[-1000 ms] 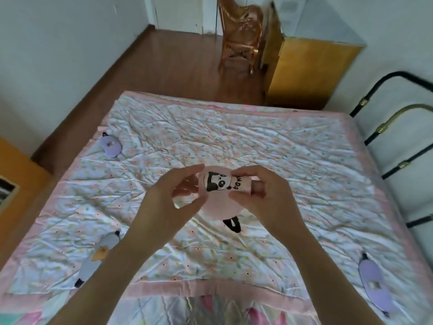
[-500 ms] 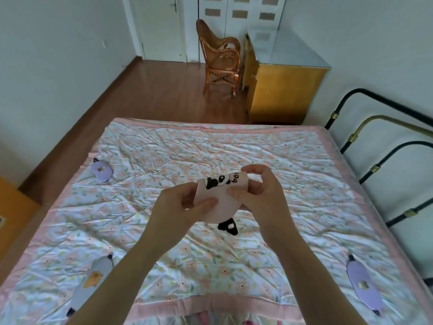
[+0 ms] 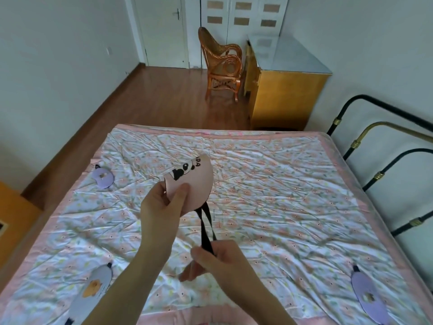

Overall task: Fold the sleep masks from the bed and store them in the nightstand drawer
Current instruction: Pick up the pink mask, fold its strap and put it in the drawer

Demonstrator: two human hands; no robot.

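At frame centre, my left hand [image 3: 161, 207] pinches the folded pink panda mask [image 3: 192, 184]; below it, my right hand [image 3: 218, 259] grips its black strap [image 3: 207, 226].

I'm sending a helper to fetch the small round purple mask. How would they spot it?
Start at the bed and go to its far left edge, the side by the wooden floor. The purple sleep mask lies there alone, already folded into a small round shape; the other masks on the bed lie long and unfolded.

A rattan chair [image 3: 222, 64] stands beside a yellow cabinet [image 3: 285, 97].
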